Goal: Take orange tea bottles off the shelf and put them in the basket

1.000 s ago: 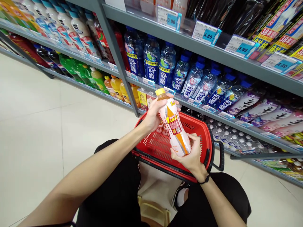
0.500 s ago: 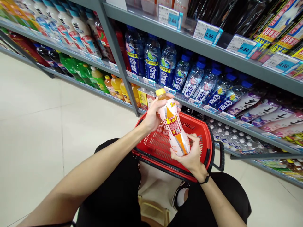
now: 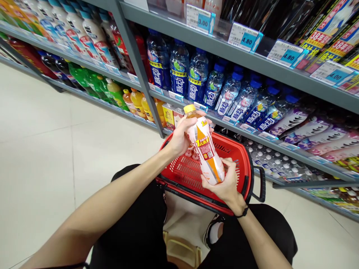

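Note:
Both hands hold a drink bottle (image 3: pixel 206 151) with a yellow cap and a white and orange label, tilted, its cap end away from me. My left hand (image 3: pixel 181 136) wraps round its upper part below the cap. Its base end rests in the fingers and thumb of my right hand (image 3: pixel 226 183), which wears a dark band at the wrist. Directly beneath is a red shopping basket (image 3: pixel 179 173) with slotted sides and a black handle. Partly hidden behind my left hand, a few small items with red and white markings (image 3: pixel 190 152) lie in the basket.
Grey shelving (image 3: pixel 137 56) runs across ahead of me. Blue-capped drink bottles (image 3: pixel 179 69) line the middle shelf, and white bottles (image 3: pixel 81 33) stand at left. Price tags (image 3: pixel 245 37) edge the shelves. Pale tiled floor (image 3: pixel 42 157) lies to the left; a low beige stool (image 3: pixel 182 250) is below me.
The view has shifted very slightly. My hands and the bottle keep the same pose over the basket.

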Available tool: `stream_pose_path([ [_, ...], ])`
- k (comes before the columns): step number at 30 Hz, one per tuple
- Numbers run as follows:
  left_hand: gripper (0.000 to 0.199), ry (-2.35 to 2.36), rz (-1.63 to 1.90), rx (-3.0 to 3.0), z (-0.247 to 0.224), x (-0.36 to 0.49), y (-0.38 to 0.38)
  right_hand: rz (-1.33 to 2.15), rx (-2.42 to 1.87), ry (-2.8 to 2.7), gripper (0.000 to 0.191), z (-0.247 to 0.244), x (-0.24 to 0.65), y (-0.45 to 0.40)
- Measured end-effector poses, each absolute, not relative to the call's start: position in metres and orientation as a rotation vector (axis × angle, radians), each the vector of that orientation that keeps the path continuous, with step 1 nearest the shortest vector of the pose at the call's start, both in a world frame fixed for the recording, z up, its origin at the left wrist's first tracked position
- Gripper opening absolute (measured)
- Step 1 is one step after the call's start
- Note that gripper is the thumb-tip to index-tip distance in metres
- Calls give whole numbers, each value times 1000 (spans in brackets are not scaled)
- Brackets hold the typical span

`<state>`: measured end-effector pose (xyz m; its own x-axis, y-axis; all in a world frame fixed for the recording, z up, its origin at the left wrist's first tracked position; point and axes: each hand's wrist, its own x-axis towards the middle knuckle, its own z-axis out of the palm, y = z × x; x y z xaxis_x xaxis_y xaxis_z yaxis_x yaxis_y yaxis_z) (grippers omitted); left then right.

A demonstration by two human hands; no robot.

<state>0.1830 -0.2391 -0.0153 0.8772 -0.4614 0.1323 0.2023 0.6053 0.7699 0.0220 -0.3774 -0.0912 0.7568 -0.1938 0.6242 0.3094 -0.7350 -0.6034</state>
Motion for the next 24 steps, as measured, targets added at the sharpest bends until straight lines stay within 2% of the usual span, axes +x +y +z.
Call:
stream_pose_path([
  [24,46,-328,-384,859,-13,183,-238,-870,-2234,-81,71,-94,24,-378],
])
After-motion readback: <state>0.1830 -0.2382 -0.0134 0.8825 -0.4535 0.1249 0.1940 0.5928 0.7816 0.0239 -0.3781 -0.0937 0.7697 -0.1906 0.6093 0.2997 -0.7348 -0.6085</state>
